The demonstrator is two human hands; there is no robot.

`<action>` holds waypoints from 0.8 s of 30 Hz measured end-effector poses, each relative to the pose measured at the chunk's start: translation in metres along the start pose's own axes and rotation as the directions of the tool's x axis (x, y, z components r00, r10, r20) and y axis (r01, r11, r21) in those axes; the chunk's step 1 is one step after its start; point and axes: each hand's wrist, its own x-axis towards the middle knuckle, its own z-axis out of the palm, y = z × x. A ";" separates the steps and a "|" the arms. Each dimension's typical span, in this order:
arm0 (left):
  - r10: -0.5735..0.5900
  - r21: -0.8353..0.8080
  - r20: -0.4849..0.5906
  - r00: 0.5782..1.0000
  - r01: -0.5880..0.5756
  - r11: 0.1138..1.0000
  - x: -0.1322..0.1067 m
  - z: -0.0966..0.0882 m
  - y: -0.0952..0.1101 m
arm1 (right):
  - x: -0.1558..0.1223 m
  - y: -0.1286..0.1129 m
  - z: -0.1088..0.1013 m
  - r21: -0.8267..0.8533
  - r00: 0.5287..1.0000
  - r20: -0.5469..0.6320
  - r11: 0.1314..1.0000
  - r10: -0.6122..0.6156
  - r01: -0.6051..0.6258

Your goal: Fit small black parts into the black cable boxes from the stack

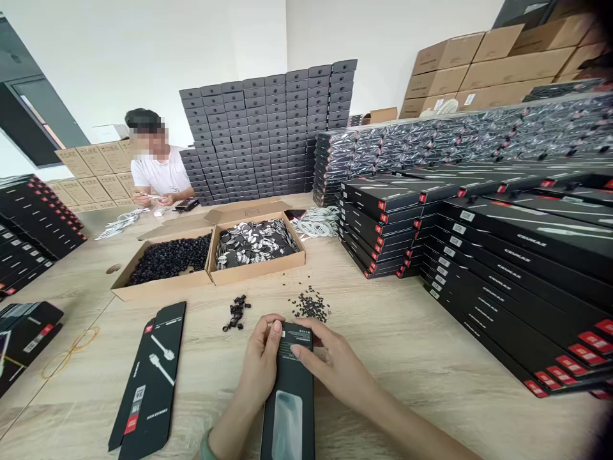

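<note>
A long black cable box (287,377) with a clear window lies before me at the table's front. Its far end sits between my two hands. My left hand (261,361) grips the left edge, thumb on top. My right hand (338,364) holds the right side, with the thumb across the printed top face. Just beyond the box is a scatter of tiny black pieces (311,304). Left of those lies a small heap of black clips (235,314). A flat black box (148,383) printed with white cables rests to the left of my left hand.
Open cartons hold black clips (170,259) and round black-and-white cards (253,243). Black box stacks rise at right (507,281), left (38,223) and back (268,131). White cables (316,222) lie behind the cartons. A co-worker (160,166) sits across the table. Yellow bands (71,351) lie at left.
</note>
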 end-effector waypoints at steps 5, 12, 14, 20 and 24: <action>-0.035 -0.082 -0.006 0.999 0.034 0.996 0.000 0.001 -0.003 | 0.005 0.004 0.001 0.170 0.996 0.001 0.982 0.085 -0.084; -0.208 -0.223 0.311 0.927 0.284 0.933 -0.005 -0.001 0.008 | 0.015 0.010 -0.010 0.257 0.990 -0.028 0.958 0.142 -0.130; -0.219 -0.265 0.326 0.919 0.312 0.913 -0.005 -0.002 0.010 | 0.016 0.011 -0.011 0.230 0.993 -0.017 0.967 0.121 -0.113; -0.227 -0.254 0.318 0.921 0.313 0.915 -0.005 -0.002 0.000 | 0.018 0.013 -0.011 0.214 0.989 0.008 0.966 0.146 -0.144; -0.213 -0.356 0.191 0.958 0.270 0.895 0.000 0.000 -0.001 | 0.017 0.012 -0.014 0.327 0.975 0.034 0.919 0.220 -0.219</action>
